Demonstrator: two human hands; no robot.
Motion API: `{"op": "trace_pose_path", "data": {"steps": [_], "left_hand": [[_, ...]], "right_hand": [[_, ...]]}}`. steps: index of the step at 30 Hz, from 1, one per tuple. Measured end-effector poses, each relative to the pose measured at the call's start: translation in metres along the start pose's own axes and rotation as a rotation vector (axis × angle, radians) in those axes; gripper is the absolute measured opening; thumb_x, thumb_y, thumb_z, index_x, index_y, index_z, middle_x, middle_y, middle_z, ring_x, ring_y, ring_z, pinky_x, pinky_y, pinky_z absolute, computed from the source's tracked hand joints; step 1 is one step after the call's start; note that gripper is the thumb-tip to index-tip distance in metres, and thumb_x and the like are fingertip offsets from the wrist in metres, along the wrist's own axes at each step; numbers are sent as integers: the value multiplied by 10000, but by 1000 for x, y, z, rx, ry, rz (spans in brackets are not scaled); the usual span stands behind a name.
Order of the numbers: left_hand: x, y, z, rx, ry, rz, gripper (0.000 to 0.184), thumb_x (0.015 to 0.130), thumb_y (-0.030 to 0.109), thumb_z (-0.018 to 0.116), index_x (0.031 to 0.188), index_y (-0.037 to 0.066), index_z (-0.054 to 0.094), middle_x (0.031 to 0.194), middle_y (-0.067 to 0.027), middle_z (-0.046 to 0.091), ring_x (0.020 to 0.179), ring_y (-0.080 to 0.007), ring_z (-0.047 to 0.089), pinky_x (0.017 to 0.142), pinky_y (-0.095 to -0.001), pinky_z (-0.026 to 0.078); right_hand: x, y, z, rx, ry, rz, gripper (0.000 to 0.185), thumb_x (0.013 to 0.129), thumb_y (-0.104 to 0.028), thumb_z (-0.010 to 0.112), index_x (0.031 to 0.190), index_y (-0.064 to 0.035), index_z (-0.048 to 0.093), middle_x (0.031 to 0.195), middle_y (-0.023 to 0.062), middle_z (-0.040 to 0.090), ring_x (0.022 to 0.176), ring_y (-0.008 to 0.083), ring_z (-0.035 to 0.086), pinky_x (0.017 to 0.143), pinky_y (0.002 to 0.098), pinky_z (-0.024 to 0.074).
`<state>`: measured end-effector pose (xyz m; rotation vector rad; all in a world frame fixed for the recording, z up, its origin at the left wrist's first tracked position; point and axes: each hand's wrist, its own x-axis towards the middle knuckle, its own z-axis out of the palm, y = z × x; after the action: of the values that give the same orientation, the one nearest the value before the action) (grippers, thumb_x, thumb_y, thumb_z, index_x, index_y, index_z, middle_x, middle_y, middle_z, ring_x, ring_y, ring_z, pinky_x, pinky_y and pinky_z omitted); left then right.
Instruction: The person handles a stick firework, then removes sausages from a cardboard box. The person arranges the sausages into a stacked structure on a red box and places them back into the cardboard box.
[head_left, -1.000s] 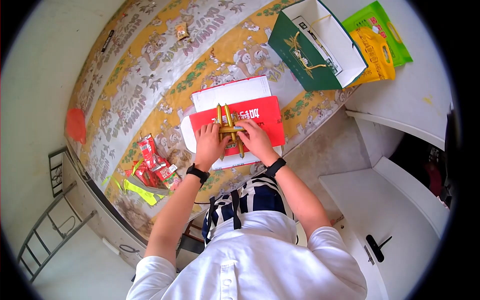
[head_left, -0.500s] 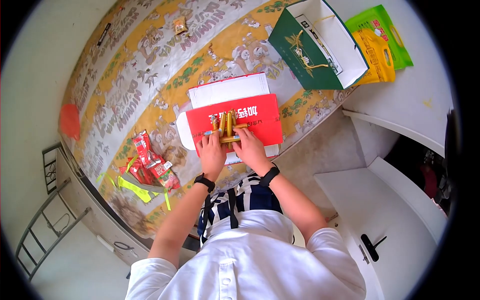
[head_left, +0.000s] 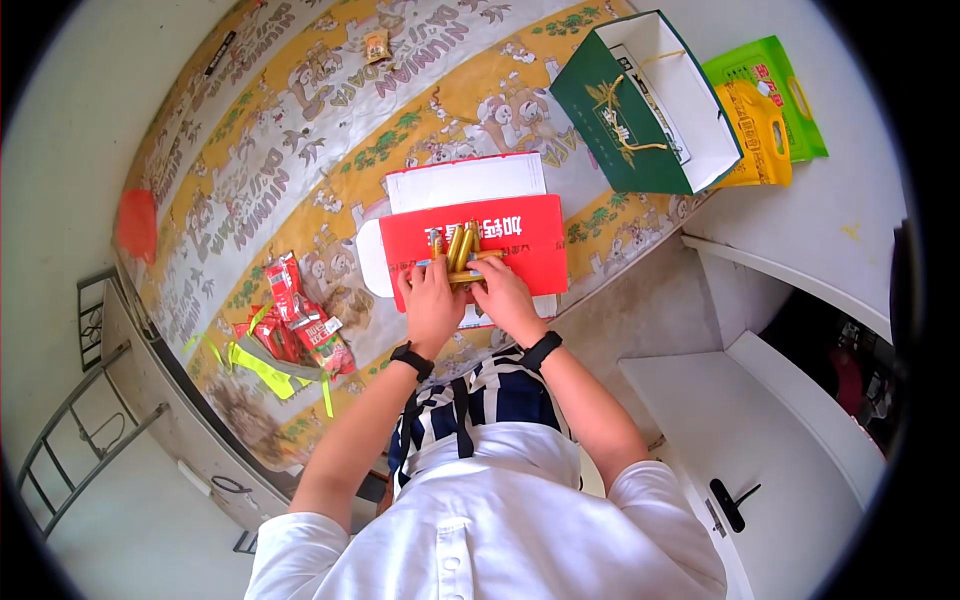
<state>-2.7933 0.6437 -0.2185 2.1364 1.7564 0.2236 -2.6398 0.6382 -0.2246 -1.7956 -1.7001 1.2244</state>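
Several gold-wrapped sticks [head_left: 459,247] lie stacked crosswise on a red flattened box [head_left: 535,235] with white flaps. My left hand [head_left: 433,303] is at the left end of the nearest crosswise stick, its fingertips closed on it. At that stick's right end, my right hand [head_left: 502,298] has its fingers closed on it too. Other sticks point away from me, side by side, beyond my fingertips. The undersides of both hands' fingers are hidden.
Red packets [head_left: 286,290] and a grey and neon-yellow strap [head_left: 262,368] lie left on the patterned tablecloth [head_left: 400,130]. A green gift bag [head_left: 625,125], yellow bag [head_left: 750,130] and green bag [head_left: 800,120] stand back right. A small snack packet [head_left: 376,46] lies farther back.
Both hands have come nearer to me with a crosswise stick, and the sticks pointing away are bunched differently. The camera view has shifted slightly.
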Motion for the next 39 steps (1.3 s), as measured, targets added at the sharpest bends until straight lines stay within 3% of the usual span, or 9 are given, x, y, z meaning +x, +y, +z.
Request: {"op": "trace_pose_path", "data": {"steps": [5,10,16,19,21,23,28,35,39], "left_hand": [[-1,2,10,64,14,-41,538,768,144,674,1262,-12,528,1098,-125,620,1026,-311,554,984,-497,351],[0,2,16,135,27,-34,521,767,141,678,1249,-4,540,1068,-119,621,1019,-295,558,945,-472,364],[-2,-5,1,-10,50,-57,487,753,130,698,1206,5,570,1042,-122,624,1018,-295,559,933,-444,369],[-15,-19,-16,-144,98,-199,485,748,130,705,1196,5,569,1037,-146,636,1027,-312,570,944,-441,365],[-27,-37,-18,-388,94,-370,459,745,114,697,1163,-27,568,992,-195,661,961,-368,616,878,-454,434],[-32,-38,-38,-516,79,-467,416,754,89,673,1128,-59,566,934,-241,673,872,-417,651,787,-459,499],[-58,-59,-50,-627,48,-592,370,758,69,652,1096,-57,565,867,-240,665,814,-366,673,745,-408,518],[-72,-65,-30,-837,22,-685,300,759,76,653,1021,-55,589,824,-207,652,737,-276,638,701,-372,498],[-54,-53,-27,-908,15,-648,283,774,105,660,1001,-55,603,816,-201,661,738,-258,647,692,-378,501]], "right_hand": [[-8,-3,-2,-152,36,-66,399,862,-128,640,1252,-74,578,1226,98,588,1017,331,636,797,454,549],[-17,1,-10,-139,195,-58,567,841,-123,679,1353,-17,458,1309,173,500,1184,374,526,957,450,501],[-21,0,-15,-128,281,-99,610,821,-105,693,1366,13,448,1365,196,461,1270,395,447,1071,475,414],[-12,-12,-6,-242,214,-244,625,785,-91,703,1355,11,466,1372,179,465,1303,366,432,1105,472,382],[-6,-19,9,-293,143,-283,566,802,-83,658,1337,4,496,1366,155,486,1323,326,427,1136,461,343],[4,-13,31,-602,109,-359,509,848,-89,589,1344,-8,506,1341,133,512,1317,296,434,1147,442,324],[22,-16,39,-776,175,-377,208,853,-104,575,1053,-68,618,945,60,593,991,226,539,948,380,419],[16,-16,28,-710,287,-432,231,842,-111,607,1067,-60,604,991,73,598,1045,268,542,964,403,422],[-2,-7,16,-254,290,45,309,877,-199,662,1087,2,557,977,189,631,967,393,602,839,474,491]]}}
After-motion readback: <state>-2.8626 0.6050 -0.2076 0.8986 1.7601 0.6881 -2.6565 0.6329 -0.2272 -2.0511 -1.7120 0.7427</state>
